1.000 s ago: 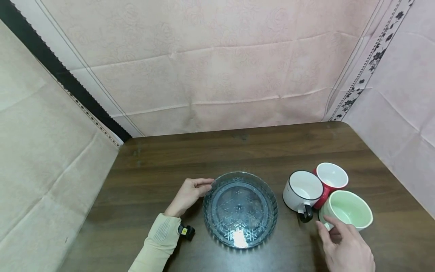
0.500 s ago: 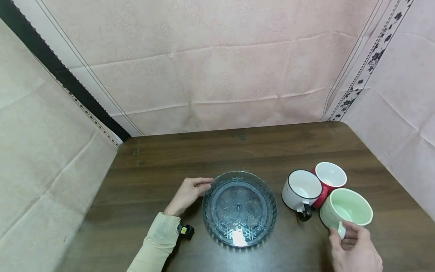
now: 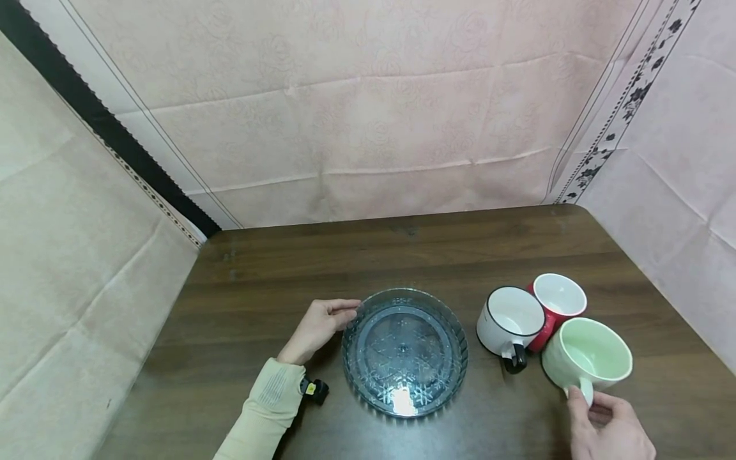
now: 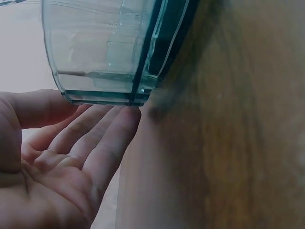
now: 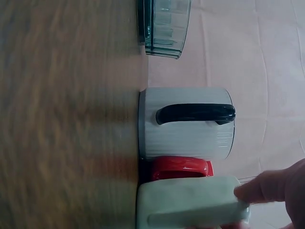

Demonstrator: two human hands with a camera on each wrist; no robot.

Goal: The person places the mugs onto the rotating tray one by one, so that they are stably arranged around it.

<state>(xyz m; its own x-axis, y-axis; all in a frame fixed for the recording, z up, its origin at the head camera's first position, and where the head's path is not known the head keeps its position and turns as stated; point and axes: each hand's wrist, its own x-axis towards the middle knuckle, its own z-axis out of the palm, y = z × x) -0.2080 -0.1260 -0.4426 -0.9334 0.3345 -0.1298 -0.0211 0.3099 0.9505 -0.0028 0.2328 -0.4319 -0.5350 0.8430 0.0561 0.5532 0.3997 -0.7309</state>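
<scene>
A round blue glass dish (image 3: 405, 358) with a scalloped rim stands on the table. My left hand (image 3: 322, 326) touches its left side with straight fingers (image 4: 114, 138), the thumb against the glass too. At the right, my right hand (image 3: 609, 425) pinches the handle of a light green mug (image 3: 595, 351) between thumb and fingers. The mug appears upright on the table, its handle facing me. Right behind it is a red mug (image 3: 560, 297), partly hidden. A white mug (image 3: 514, 319) with a black rim and black handle (image 5: 195, 113) stands to the left of these two.
The brown wooden table (image 3: 287, 268) ends at a back edge against a pale patterned cloth (image 3: 374, 128). More cloth hangs along the left and right sides. A band of table separates the glass dish from the mugs.
My right hand has moved slightly right and taken the green mug's handle. The handle has swung from the left round toward me. My left hand and the dish stay put.
</scene>
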